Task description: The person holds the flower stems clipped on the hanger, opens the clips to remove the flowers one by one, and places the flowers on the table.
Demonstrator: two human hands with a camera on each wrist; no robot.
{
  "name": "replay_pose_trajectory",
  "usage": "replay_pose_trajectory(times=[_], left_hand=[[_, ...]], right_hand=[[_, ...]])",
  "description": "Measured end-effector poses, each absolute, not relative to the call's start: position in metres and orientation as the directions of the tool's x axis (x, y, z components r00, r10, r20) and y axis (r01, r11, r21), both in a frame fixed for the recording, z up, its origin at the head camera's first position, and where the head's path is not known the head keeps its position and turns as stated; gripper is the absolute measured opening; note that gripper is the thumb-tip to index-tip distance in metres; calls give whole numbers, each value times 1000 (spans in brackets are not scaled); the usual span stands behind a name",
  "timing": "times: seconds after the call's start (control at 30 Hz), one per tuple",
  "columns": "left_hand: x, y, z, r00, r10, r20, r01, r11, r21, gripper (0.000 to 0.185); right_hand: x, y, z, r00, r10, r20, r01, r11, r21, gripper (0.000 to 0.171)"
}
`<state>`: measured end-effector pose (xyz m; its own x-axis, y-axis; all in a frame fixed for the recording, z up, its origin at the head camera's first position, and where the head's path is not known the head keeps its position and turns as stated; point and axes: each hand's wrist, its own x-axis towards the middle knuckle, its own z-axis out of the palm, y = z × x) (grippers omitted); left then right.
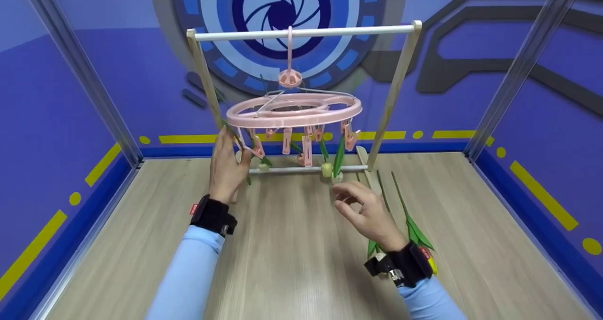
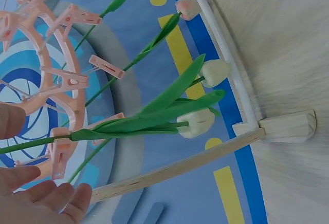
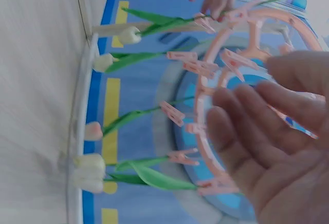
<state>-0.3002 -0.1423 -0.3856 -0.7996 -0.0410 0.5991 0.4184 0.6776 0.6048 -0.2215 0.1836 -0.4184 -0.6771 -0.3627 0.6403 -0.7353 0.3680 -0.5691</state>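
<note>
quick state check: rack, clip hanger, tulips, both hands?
wooden rack: upright on the table.
pink clip hanger: hung from the rack's top bar.
clipped tulips: hanging bloom-down from the hanger's pegs.
loose tulips: lying flat on the table.
left hand: at a clipped stem; grip unclear.
right hand: open, holding nothing.
</note>
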Motion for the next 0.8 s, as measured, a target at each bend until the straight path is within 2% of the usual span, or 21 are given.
replay_pose_trajectory(times=[0.07, 0.2, 0.27, 0.43, 0.7, 0.8], left_hand=[[-301, -143, -386, -804, -36, 593, 419, 673, 609, 118], [-301, -143, -384, -796, -44, 604, 431, 661, 615, 73], [-300, -141, -383, -796, -55, 603, 422, 663, 618, 60], [-296, -135, -380, -801, -68, 595, 405, 671, 621, 55], [-288, -127, -381, -752, -62, 657, 453, 674, 583, 34], [-284, -124, -378, -763, -56, 644, 451, 668, 592, 29]], right_hand=[[-225, 176, -422, -648, -324, 689, -760, 336, -557, 27], [-229, 161, -424, -629, -274, 728, -775, 305, -554, 26], [-231, 155, -424, -632, -267, 727, -772, 291, -565, 26], [-237, 145, -423, -642, -260, 721, -765, 266, -586, 25], [-243, 137, -426, -664, -266, 698, -747, 265, -609, 23], [-243, 137, -427, -685, -268, 678, -729, 270, -629, 23]])
